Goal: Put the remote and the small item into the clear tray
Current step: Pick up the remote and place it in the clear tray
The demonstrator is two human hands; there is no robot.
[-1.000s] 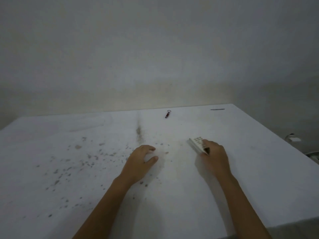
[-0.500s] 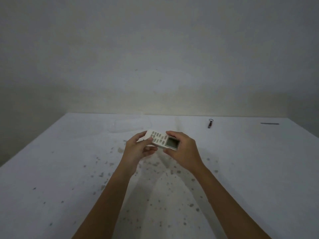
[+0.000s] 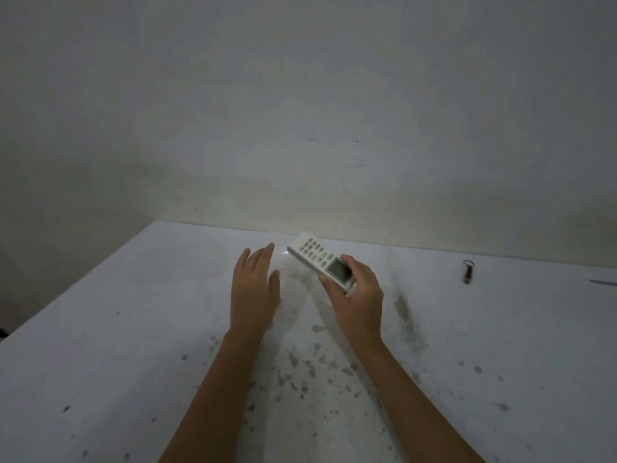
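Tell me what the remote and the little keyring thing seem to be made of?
The remote looks like matte white plastic, with pale raised buttons and a greyish glassy screen. The keyring thing seems metal: a thin dark ring on a reddish barrel, too small to be sure.

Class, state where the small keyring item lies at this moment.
In the head view, the small keyring item lies on the white table at far right, apart from the right hand.

Remote [image 3: 322, 261] is held above the surface [image 3: 100, 345] in the right hand [image 3: 359, 300]. Left hand [image 3: 255, 289] lies to its left. Small item [image 3: 467, 271] rests far right.
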